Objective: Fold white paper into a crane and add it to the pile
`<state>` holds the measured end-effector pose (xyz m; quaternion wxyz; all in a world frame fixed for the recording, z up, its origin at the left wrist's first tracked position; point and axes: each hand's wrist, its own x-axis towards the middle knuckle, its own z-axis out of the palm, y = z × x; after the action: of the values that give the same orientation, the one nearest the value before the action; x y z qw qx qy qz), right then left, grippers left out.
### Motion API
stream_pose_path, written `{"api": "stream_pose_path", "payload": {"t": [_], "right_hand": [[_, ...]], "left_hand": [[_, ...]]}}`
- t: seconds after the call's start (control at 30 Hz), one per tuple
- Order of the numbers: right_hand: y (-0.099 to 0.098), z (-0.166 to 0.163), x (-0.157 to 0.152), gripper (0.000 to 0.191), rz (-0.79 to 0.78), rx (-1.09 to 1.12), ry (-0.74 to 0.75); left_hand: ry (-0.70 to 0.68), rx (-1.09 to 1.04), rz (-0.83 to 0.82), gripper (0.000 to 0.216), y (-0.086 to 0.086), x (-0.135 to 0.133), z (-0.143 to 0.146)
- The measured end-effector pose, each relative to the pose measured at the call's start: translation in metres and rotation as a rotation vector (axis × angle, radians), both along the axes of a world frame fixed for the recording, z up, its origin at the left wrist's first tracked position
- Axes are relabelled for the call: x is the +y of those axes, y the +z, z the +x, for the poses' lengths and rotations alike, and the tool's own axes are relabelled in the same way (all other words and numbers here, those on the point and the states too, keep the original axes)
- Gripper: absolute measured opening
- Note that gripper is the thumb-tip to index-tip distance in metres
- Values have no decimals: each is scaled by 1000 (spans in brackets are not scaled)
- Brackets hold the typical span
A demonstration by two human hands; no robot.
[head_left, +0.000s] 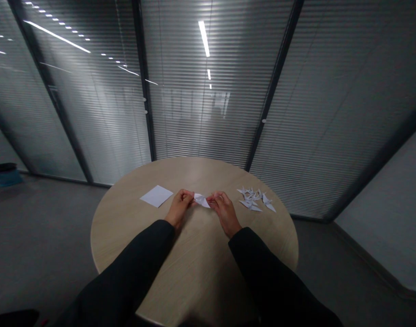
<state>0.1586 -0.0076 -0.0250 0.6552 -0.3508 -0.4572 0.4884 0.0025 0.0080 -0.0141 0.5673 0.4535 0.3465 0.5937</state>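
Observation:
A small piece of folded white paper [202,200] is held between my two hands over the middle of the table. My left hand [181,205] pinches its left end, thumb and fingers pressed together. On the other side, my right hand [224,210] grips the right end with its fingertips. To the left lies a flat stack or sheet of white square paper [156,196]. A loose pile of several folded white paper cranes [251,199] rests to the right of my right hand. My fingers cover both ends of the folded paper.
The round wooden table [194,170] stands close to a glass partition with blinds [208,127]. A blue bin [5,175] with a dark rim is on the floor at far left. A pale wall [391,218] rises at the right.

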Motion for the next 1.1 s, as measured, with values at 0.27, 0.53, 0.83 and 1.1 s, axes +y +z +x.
{"api": "stream_pose_path", "payload": {"t": [0.27, 0.53, 0.83, 1.1], "right_hand": [[-1, -4, 2, 43, -68, -270, 37], [-2, -4, -2, 28, -69, -402, 225], [3, -2, -6, 26, -22, -487, 162], [9, -5, -11, 26, -48, -478, 90]], "left_hand": [[187, 372, 288, 22, -6, 4, -2], [164, 370, 337, 22, -9, 6, -3], [48, 368, 354, 30, 2, -3, -1], [46, 529, 340, 28, 3, -3, -4]]}}
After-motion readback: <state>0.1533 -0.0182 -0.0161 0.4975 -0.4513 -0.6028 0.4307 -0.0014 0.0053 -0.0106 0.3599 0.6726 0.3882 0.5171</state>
